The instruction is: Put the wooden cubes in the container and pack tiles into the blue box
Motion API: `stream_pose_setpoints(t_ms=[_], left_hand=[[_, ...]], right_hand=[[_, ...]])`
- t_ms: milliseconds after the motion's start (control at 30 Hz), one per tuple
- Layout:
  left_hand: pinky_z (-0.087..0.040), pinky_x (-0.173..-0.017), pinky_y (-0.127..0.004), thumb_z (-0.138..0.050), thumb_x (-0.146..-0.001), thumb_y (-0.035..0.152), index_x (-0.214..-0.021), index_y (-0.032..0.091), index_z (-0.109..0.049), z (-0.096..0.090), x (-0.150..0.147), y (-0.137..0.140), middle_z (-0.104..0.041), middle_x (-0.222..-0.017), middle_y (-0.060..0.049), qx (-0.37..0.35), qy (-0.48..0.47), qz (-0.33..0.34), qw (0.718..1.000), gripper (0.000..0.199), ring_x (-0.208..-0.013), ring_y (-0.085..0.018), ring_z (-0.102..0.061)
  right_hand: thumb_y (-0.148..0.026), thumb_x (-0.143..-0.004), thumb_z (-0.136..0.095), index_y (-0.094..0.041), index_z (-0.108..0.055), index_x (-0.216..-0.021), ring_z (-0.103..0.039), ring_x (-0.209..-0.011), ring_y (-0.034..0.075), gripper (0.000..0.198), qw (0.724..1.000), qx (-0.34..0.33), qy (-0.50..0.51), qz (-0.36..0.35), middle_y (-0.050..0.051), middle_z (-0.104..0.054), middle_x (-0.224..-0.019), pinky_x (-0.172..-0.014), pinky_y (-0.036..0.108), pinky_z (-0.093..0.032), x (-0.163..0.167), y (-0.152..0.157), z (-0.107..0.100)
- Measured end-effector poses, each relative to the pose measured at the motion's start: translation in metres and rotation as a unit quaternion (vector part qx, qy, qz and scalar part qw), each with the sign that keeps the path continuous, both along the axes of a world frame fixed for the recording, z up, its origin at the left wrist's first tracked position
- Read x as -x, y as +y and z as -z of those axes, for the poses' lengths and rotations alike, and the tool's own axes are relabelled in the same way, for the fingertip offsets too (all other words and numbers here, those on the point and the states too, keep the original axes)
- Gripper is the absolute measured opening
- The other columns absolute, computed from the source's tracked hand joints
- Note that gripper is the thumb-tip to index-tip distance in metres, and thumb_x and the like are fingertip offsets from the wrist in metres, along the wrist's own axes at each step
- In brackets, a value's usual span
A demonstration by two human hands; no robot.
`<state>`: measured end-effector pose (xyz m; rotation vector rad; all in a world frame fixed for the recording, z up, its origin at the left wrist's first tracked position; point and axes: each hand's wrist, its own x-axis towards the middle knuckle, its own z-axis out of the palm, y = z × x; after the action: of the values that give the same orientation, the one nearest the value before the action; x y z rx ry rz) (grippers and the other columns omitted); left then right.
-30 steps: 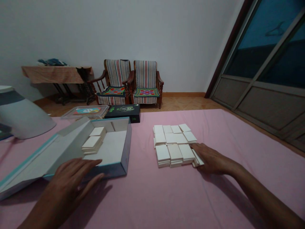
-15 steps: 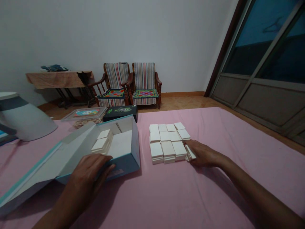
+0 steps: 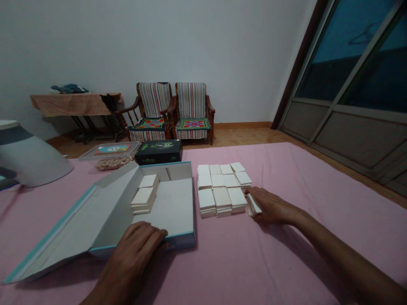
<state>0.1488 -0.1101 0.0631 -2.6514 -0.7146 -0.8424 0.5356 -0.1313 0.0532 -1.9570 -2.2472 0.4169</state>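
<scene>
An open blue box (image 3: 178, 242) with a white inside lies on the pink cloth, its lid (image 3: 66, 228) folded out to the left. Inside, along its left wall, sit two small stacks of white cards (image 3: 143, 195). My left hand (image 3: 136, 243) grips the box's near wall, fingers over the edge. Right of the box, several stacks of white cards (image 3: 222, 192) lie close together in rows. At their right end my right hand (image 3: 265, 205) is closed on a small stack of white cards (image 3: 253, 205), held tilted on edge beside the others.
Behind the blue box are a black box (image 3: 159, 151) and a clear plastic container (image 3: 110, 154) holding small light-brown pieces. A large white and grey object (image 3: 32, 156) stands at the left edge. Two wooden armchairs (image 3: 190, 112) and a cloth-covered table (image 3: 76, 103) stand by the wall.
My left hand has brought the blue box nearer and rightward, and its near side sits lower, so more of its inside shows. My right hand stays almost still with its cards.
</scene>
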Motion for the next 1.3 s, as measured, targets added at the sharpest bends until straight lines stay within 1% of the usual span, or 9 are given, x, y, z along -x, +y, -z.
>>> stream_pose_setpoints(t_ms=[267,433,533,667,800,867,933,1100,1300], left_hand=[[-0.041,-0.069,-0.032,-0.038,-0.095,0.016,-0.090,0.015,-0.055,-0.003,-0.021,-0.007,-0.058,-0.073,-0.003,0.014,-0.021,-0.021,0.999,0.018,-0.068,-0.017,-0.052],[-0.043,-0.063,-0.032,-0.040,-0.094,0.014,-0.088,0.015,-0.056,0.001,-0.031,-0.010,-0.058,-0.073,-0.004,0.049,0.007,-0.049,0.998,0.017,-0.066,-0.018,-0.053],[-0.047,-0.063,-0.034,-0.040,-0.093,0.011,-0.094,0.013,-0.057,0.001,-0.035,-0.009,-0.061,-0.075,-0.005,0.045,0.015,-0.047,0.998,0.018,-0.068,-0.019,-0.055],[-0.048,-0.088,-0.043,-0.041,-0.090,0.007,-0.118,0.008,-0.052,0.002,-0.018,-0.015,-0.066,-0.098,-0.013,-0.005,-0.037,0.014,0.999,0.030,-0.093,-0.021,-0.061],[-0.049,-0.092,-0.040,-0.050,-0.086,0.009,-0.113,0.016,-0.055,0.005,0.026,-0.033,-0.070,-0.093,-0.008,0.002,-0.046,0.076,0.996,0.029,-0.096,-0.020,-0.063],[-0.053,-0.083,-0.038,-0.053,-0.083,0.008,-0.111,0.017,-0.055,0.011,0.042,-0.038,-0.071,-0.089,-0.007,0.045,-0.029,0.072,0.996,0.030,-0.089,-0.020,-0.064],[-0.053,-0.069,-0.034,-0.057,-0.076,0.001,-0.109,0.014,-0.053,0.020,0.050,-0.038,-0.070,-0.080,-0.007,0.050,-0.094,0.081,0.991,0.036,-0.074,-0.018,-0.063],[-0.042,-0.057,-0.032,-0.056,-0.071,-0.002,-0.103,0.013,-0.053,0.043,0.047,-0.030,-0.063,-0.068,-0.005,0.107,-0.082,0.087,0.987,0.035,-0.061,-0.016,-0.051],[-0.039,-0.057,-0.032,-0.055,-0.074,0.000,-0.105,0.013,-0.054,0.044,0.045,-0.030,-0.058,-0.062,-0.003,0.112,-0.054,0.089,0.988,0.033,-0.058,-0.015,-0.048]], right_hand=[[-0.023,-0.068,-0.058,-0.019,-0.054,-0.103,-0.060,-0.084,0.023,0.035,1.000,0.014,0.016,0.022,0.009,-0.063,-0.096,-0.073,0.030,-0.044,0.000,-0.007,-0.008],[-0.021,-0.072,-0.055,-0.019,-0.049,-0.106,-0.059,-0.072,0.018,0.034,0.999,-0.011,0.044,0.014,0.005,-0.062,-0.087,-0.062,0.027,-0.044,0.005,-0.009,-0.056],[-0.024,-0.072,-0.058,-0.019,-0.046,-0.111,-0.058,-0.076,0.018,0.041,0.996,-0.067,0.062,-0.024,0.004,-0.062,-0.092,-0.065,0.028,-0.045,0.042,0.007,-0.097],[-0.024,-0.066,-0.064,-0.019,-0.051,-0.100,-0.059,-0.082,0.018,0.037,0.982,-0.093,0.092,-0.138,0.004,-0.063,-0.096,-0.070,0.026,-0.045,0.124,0.046,-0.124],[-0.025,-0.063,-0.067,-0.015,-0.052,-0.102,-0.060,-0.090,0.022,0.043,0.966,-0.042,0.043,-0.251,0.011,-0.062,-0.106,-0.075,0.030,-0.047,0.199,0.083,-0.103],[-0.029,-0.060,-0.069,-0.011,-0.052,-0.106,-0.061,-0.089,0.025,0.052,0.965,0.013,-0.008,-0.263,0.015,-0.063,-0.106,-0.072,0.032,-0.049,0.224,0.094,-0.082],[-0.033,-0.059,-0.072,-0.009,-0.053,-0.108,-0.063,-0.089,0.028,0.058,0.956,0.072,-0.048,-0.281,0.018,-0.063,-0.106,-0.071,0.033,-0.050,0.240,0.099,-0.059],[-0.034,-0.064,-0.070,-0.004,-0.052,-0.115,-0.061,-0.096,0.032,0.062,0.944,0.068,-0.077,-0.315,0.023,-0.060,-0.110,-0.076,0.041,-0.052,0.254,0.095,-0.024],[-0.032,-0.065,-0.072,-0.003,-0.044,-0.127,-0.055,-0.107,0.034,0.074,0.951,0.077,-0.062,-0.293,0.025,-0.054,-0.119,-0.084,0.045,-0.049,0.252,0.089,-0.027]])
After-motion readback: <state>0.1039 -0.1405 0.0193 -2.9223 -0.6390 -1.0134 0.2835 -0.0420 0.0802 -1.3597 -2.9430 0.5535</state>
